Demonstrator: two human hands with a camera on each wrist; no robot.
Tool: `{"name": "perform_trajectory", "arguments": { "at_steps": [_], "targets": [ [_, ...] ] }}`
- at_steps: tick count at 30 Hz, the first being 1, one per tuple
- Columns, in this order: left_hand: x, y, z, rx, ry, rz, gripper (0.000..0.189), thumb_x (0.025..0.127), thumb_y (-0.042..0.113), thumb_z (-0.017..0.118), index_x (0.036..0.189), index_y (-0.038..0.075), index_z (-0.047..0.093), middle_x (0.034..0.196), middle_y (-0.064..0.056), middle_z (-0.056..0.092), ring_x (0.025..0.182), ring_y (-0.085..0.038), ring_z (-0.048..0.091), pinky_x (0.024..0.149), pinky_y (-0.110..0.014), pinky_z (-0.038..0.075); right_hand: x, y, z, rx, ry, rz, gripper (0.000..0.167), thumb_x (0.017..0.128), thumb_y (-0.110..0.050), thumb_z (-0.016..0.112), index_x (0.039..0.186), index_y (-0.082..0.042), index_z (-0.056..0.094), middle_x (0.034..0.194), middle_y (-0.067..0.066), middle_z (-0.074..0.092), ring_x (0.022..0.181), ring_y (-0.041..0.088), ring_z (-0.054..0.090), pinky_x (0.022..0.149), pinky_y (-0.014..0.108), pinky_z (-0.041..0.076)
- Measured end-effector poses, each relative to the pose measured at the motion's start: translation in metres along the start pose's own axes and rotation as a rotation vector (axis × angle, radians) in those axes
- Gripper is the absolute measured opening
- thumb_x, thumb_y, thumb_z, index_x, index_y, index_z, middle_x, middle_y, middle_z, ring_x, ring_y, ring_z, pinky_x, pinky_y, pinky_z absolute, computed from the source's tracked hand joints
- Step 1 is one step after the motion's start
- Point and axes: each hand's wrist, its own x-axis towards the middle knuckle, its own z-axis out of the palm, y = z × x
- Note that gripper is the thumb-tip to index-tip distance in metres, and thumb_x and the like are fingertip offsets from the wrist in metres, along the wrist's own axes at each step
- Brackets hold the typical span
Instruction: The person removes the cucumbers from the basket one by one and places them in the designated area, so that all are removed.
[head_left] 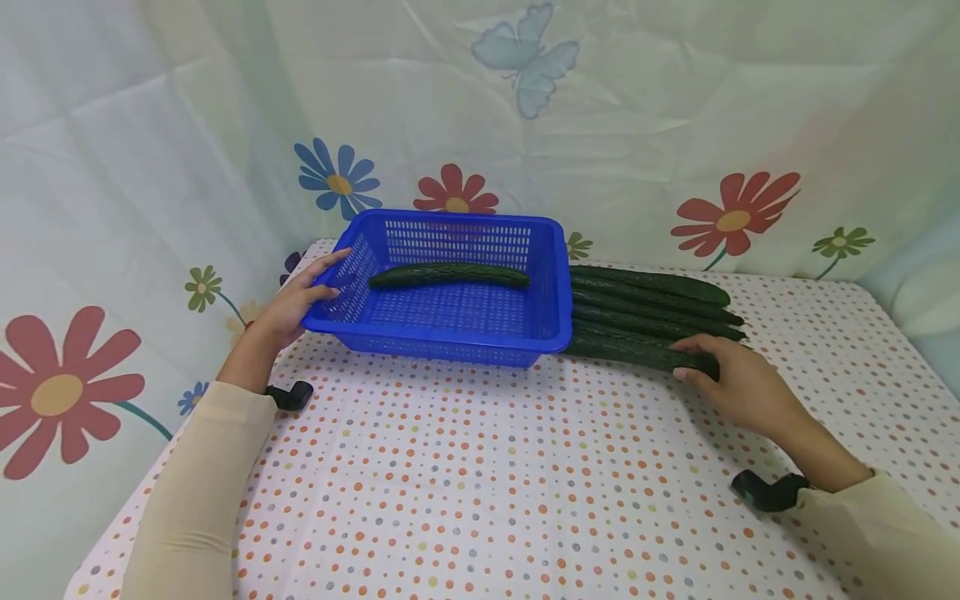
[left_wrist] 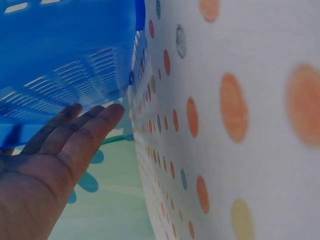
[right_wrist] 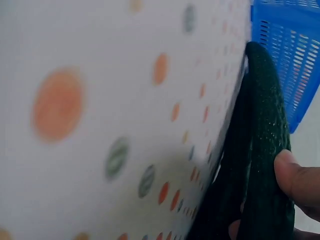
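A blue plastic basket [head_left: 442, 343] with slotted walls stands on the table, and one cucumber [head_left: 450, 274] lies inside it. My left hand [head_left: 291, 304] holds the basket's left end at the rim. In the left wrist view, the fingers [left_wrist: 82, 142] lie along the outside of the basket wall. To the right of the basket several long dark-green cucumbers [head_left: 652, 287] lie side by side. My right hand [head_left: 738, 383] grips the near end of the frontmost cucumber [right_wrist: 267, 125], thumb on one side and fingers on the other. The basket hides the cucumbers' left ends.
A white cloth with coloured dots [head_left: 465, 483] covers the table. Behind and to the left hangs a pale curtain [head_left: 637, 108] printed with flowers and a butterfly. Each wrist wears a small black device [head_left: 768, 492].
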Motion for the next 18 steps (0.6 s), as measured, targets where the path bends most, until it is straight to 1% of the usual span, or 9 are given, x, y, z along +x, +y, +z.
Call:
{"name": "perform_trajectory", "arguments": {
  "at_steps": [1,4,6,8,11,13,15,18],
  "targets": [
    [0.0003,-0.0004,0.0006,0.0,0.0,0.002,0.064,0.1,0.009,0.042,0.155,0.039,0.027,0.167,-0.009,0.005,0.147,-0.047,0.023,0.105,-0.063,0.037,0.0001,0.0003,0.0001,0.001,-0.005,0.004,0.04,0.096,-0.023,0.063,0.13,-0.002,0.057,0.103,0.023,0.065,0.051,0.013,0.038,0.048,0.029,0.031],
    [0.0007,-0.0015,0.0013,-0.001,0.004,0.005,0.064,0.1,0.008,0.042,0.155,0.039,0.027,0.167,-0.009,0.005,0.147,-0.047,0.023,0.105,-0.063,0.037,0.001,0.0003,0.0009,-0.005,0.0,0.001,0.039,0.097,-0.022,0.062,0.129,-0.001,0.058,0.119,0.029,0.062,0.057,0.016,0.048,0.053,0.031,0.035],
    [0.0006,-0.0014,0.0013,0.003,0.004,0.007,0.064,0.1,0.009,0.042,0.155,0.039,0.027,0.167,-0.009,0.005,0.147,-0.047,0.022,0.106,-0.063,0.036,0.0012,0.0003,0.002,-0.018,0.013,-0.002,0.037,0.095,-0.02,0.064,0.127,-0.001,0.059,0.118,0.031,0.06,0.064,0.022,0.054,0.056,0.033,0.039],
    [0.0002,-0.0013,0.0015,0.003,0.002,0.006,0.064,0.1,0.009,0.042,0.155,0.04,0.027,0.167,-0.009,0.004,0.147,-0.048,0.022,0.106,-0.063,0.036,0.0011,0.0005,0.0036,-0.035,0.03,-0.008,0.036,0.093,-0.017,0.066,0.124,0.0,0.061,0.119,0.031,0.058,0.077,0.03,0.06,0.061,0.038,0.044],
    [-0.0002,-0.0016,0.0016,0.004,0.004,0.004,0.064,0.1,0.009,0.042,0.154,0.04,0.027,0.167,-0.009,0.004,0.147,-0.048,0.022,0.106,-0.063,0.036,0.0006,0.0015,0.0067,-0.052,0.023,0.0,0.035,0.092,-0.016,0.068,0.122,0.001,0.063,0.115,0.03,0.055,0.09,0.041,0.06,0.067,0.048,0.048],
    [-0.0002,-0.0018,0.0017,0.003,0.006,0.004,0.064,0.1,0.009,0.042,0.154,0.04,0.027,0.167,-0.009,0.005,0.147,-0.047,0.022,0.106,-0.062,0.037,0.0005,0.0022,0.0084,-0.059,0.002,0.01,0.036,0.092,-0.017,0.068,0.122,0.001,0.063,0.115,0.029,0.056,0.095,0.043,0.059,0.07,0.051,0.048],
    [-0.0001,-0.0018,0.0016,0.002,0.004,0.007,0.064,0.1,0.008,0.041,0.154,0.04,0.027,0.167,-0.009,0.005,0.147,-0.047,0.023,0.105,-0.061,0.037,0.0002,0.0029,0.0095,-0.067,-0.017,0.017,0.036,0.092,-0.019,0.067,0.123,0.0,0.063,0.113,0.028,0.056,0.094,0.042,0.06,0.069,0.051,0.049],
    [0.0002,-0.0018,0.0014,0.0,-0.001,0.014,0.064,0.1,0.008,0.041,0.155,0.039,0.027,0.167,-0.009,0.005,0.147,-0.047,0.023,0.105,-0.061,0.037,0.0003,0.0034,0.0099,-0.077,-0.02,0.011,0.036,0.092,-0.019,0.068,0.122,0.0,0.063,0.11,0.027,0.057,0.091,0.04,0.06,0.067,0.049,0.049]
  ]
}}
